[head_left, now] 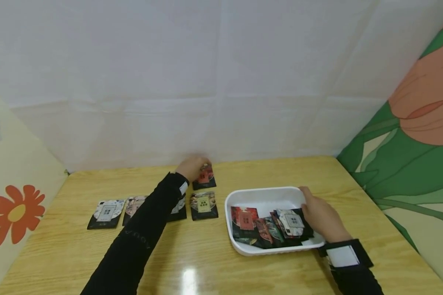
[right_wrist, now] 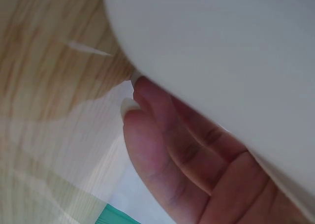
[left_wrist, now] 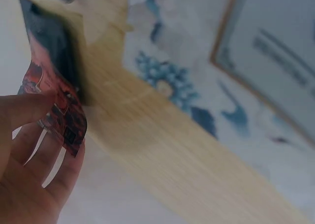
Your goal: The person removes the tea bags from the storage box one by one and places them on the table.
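Observation:
In the head view my left hand [head_left: 192,168] pinches a red-and-black sachet [head_left: 206,177] by its upper part, at the far edge of the table. The left wrist view shows thumb and fingers on either side of this sachet, which is bent. My right hand [head_left: 325,217] grips the right rim of a white plastic tray [head_left: 266,196], its fingers under the outside of the wall in the right wrist view. Inside the tray lie several sachets, among them a red one [head_left: 245,219] and a white-and-black one [head_left: 293,221].
On the wooden table [head_left: 203,262] a row of sachets lies left of the tray: a white one [head_left: 106,214], a pinkish one [head_left: 133,207], another partly behind my left sleeve, and a yellow-labelled one [head_left: 204,205]. A white cloth [head_left: 214,82] hangs behind.

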Tool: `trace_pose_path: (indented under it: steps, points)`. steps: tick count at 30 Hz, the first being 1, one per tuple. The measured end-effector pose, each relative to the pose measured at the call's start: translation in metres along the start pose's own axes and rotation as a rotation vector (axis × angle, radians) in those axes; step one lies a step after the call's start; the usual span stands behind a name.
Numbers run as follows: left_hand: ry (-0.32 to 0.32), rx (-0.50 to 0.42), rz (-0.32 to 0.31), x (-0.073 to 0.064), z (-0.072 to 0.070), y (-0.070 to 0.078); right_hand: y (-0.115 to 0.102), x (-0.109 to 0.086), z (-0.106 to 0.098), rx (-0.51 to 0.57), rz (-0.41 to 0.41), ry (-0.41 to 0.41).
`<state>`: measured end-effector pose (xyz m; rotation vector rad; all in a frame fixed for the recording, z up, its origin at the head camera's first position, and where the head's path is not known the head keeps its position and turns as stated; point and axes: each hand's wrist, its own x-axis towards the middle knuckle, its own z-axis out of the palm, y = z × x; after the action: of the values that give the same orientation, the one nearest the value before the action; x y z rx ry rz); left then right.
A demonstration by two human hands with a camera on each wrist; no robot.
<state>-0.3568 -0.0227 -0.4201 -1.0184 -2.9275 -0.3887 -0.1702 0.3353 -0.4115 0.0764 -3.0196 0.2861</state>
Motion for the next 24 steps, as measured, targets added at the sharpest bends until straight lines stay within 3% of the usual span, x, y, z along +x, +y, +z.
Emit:
trace_pose_path:
  steps: [7,14,19,24]
  points:
    - [0.054,0.126,0.031,-0.01,0.004,-0.003,-0.003,0.004,0.003,-0.006,-0.011,0.0]
    - [0.079,0.275,0.026,-0.012,-0.005,0.001,-0.002,0.008,0.0,-0.018,-0.019,0.004]
    - [0.132,0.289,0.033,-0.021,-0.013,0.015,-0.002,0.009,0.0,-0.009,-0.021,-0.007]
    - [0.212,0.359,0.118,-0.032,-0.025,0.043,-0.003,0.011,-0.001,-0.018,-0.016,-0.01]
